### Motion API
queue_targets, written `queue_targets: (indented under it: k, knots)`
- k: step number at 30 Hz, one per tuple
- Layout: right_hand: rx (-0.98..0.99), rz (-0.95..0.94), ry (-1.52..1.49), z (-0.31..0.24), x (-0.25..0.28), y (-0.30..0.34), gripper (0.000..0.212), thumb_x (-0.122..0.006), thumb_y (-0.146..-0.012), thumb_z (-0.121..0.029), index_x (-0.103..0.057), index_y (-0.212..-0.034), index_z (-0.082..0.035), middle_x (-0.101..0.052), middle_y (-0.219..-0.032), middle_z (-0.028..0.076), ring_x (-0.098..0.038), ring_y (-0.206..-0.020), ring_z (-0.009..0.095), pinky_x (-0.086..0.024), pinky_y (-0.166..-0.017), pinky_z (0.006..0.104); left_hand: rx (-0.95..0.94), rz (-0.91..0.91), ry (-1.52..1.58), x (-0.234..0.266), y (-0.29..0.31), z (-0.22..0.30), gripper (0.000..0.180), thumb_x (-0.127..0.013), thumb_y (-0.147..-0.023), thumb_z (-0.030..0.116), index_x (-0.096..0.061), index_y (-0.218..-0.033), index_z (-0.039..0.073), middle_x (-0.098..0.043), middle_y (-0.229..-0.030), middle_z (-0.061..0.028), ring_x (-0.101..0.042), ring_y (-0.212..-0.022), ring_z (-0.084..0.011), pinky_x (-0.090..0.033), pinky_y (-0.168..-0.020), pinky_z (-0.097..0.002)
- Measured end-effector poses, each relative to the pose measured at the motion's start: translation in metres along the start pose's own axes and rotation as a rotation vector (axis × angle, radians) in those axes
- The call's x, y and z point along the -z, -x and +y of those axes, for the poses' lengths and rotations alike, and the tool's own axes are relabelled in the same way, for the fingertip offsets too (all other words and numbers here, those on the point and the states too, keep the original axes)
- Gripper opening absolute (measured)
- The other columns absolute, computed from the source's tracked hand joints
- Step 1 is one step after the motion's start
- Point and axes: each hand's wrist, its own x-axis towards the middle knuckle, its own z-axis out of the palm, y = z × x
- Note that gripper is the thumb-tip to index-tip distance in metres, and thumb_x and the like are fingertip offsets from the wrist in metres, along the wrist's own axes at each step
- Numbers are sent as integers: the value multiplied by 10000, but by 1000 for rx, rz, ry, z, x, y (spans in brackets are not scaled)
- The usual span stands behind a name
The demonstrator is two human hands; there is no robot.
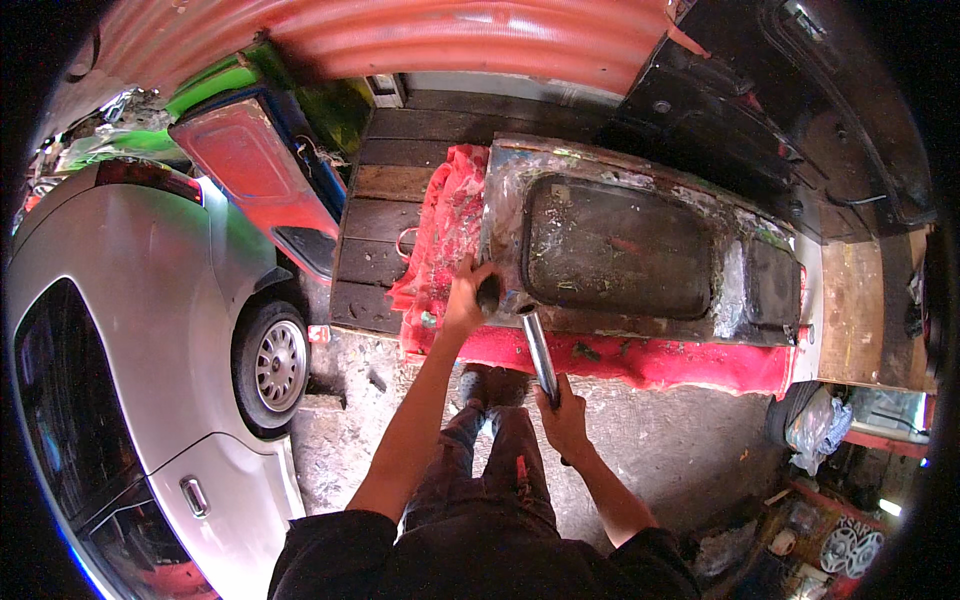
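A worn metal vehicle door panel (728, 288), with a dark recessed middle, lies on a red cloth (455, 205) over a wooden bench. My left hand (466, 298) is closed on a dark rounded block (488, 296) at the panel's lower left corner. My right hand (566, 418) grips the dark handle of a shiny metal rod-like tool (540, 350). The tool's upper end reaches the panel's near edge, just right of the block. Whether that end touches the metal, I cannot tell.
A silver car (150, 260) stands close on the left. Behind it lean red and green panels (245, 150). A large black panel (760, 120) stands at the back right. Planks (370, 260) form the bench top. Plastic-wrapped items (815, 425) and clutter lie at lower right.
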Motion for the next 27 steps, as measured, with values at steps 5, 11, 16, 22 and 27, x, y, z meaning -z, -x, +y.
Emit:
queue_targets:
  k: [5, 11, 16, 22, 27]
  knots:
    - [-66, 24, -2, 2, 1, 6, 359, -594, -930, -389, -505, -989, -47, -562, -584, 166, -628, -566, 379, -445, -506, 456, 25, -18, -38, -4, 58, 14, 363, -688, -572, -27, -614, -910, 85, -442, -851, -142, -532, -784, -363, -460, -686, -425]
    - [-55, 29, -30, 3, 4, 9, 339, -581, -941, -375, -496, -1001, -53, -564, -589, 162, -628, -564, 365, -445, -500, 446, 40, 149, -145, 14, 57, 21, 248, -708, -685, 13, -632, -919, 44, -536, -863, -195, -547, -787, -377, -458, -696, -447]
    - [-30, -1, -12, 10, 7, -9, 357, -571, -945, -378, -496, -1055, -47, -593, -641, 185, -633, -620, 402, -459, -546, 479, 20, 185, -194, 28, 53, 27, 217, -712, -686, 16, -608, -875, 43, -548, -820, -172, -559, -801, -359, -457, -694, -427]
    - [307, 171, -47, 37, -22, -88, 349, -537, -967, -352, -499, -1090, -27, -607, -806, 238, -609, -742, 433, -441, -638, 504, 82, 295, -199, 24, 68, 27, 234, -745, -683, 62, -622, -882, 43, -554, -828, -194, -562, -779, -391, -462, -678, -457]
    - [195, -143, 198, 13, 0, -139, 418, -471, -976, -418, -457, -1189, -59, -633, -802, 287, -618, -762, 487, -477, -648, 565, 217, 368, -217, 23, 82, 34, 248, -753, -685, 70, -638, -903, 45, -550, -823, -176, -575, -761, -356, -472, -672, -439]
